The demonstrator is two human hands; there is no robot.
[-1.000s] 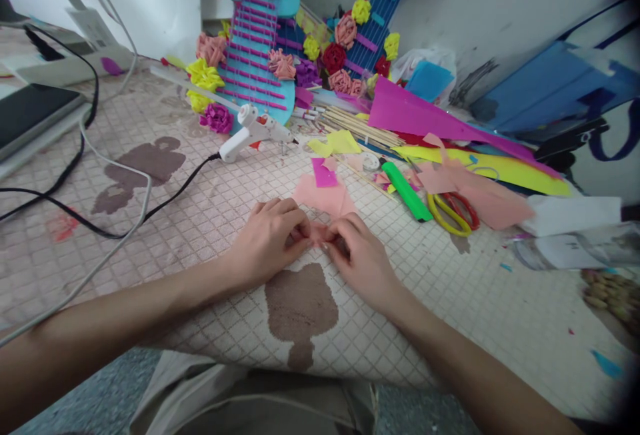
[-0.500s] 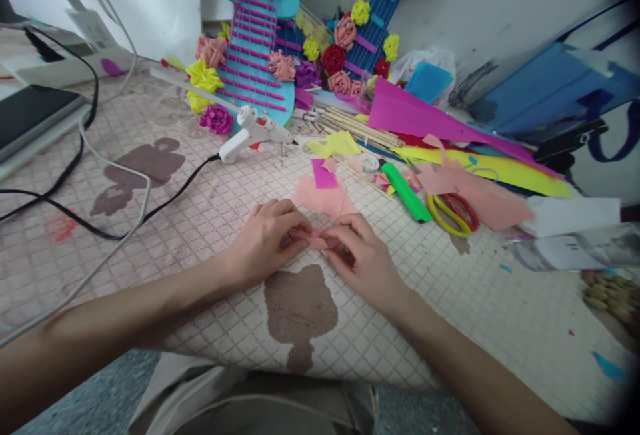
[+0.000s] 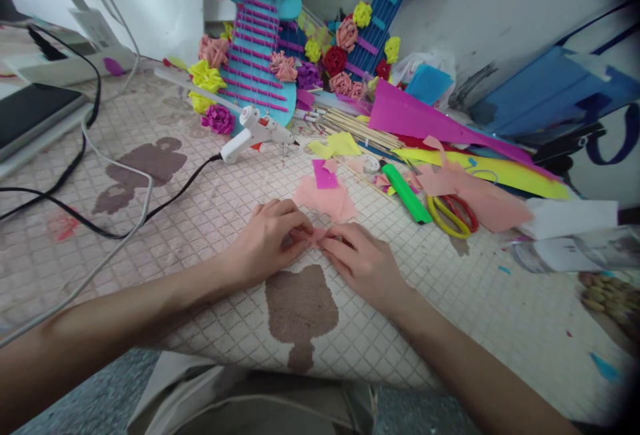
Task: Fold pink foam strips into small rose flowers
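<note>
Between my two hands is a small piece of pink crepe paper [image 3: 317,238], pinched from both sides. My left hand [image 3: 275,235] grips its left end between thumb and fingertips. On the other end, my right hand [image 3: 361,259] has its fingers pressed together, and they hide much of the piece. Just beyond my fingers, flat pink paper sheets [image 3: 327,203] lie on the patterned tablecloth [image 3: 225,335], with a small magenta paper square [image 3: 325,174] on top.
A white hot glue gun [image 3: 257,132] lies behind my left hand, its black cord trailing left. Right of centre are a green box cutter [image 3: 406,194] and yellow-and-red scissors [image 3: 450,216]. Paper-flower-decorated blue crafts [image 3: 260,55] stand at the back. A clear plastic bottle [image 3: 575,252] lies far right.
My right hand's fingers have closed in flatter over the pink paper, and less of the piece shows between my hands. My left hand stays nearly in place.
</note>
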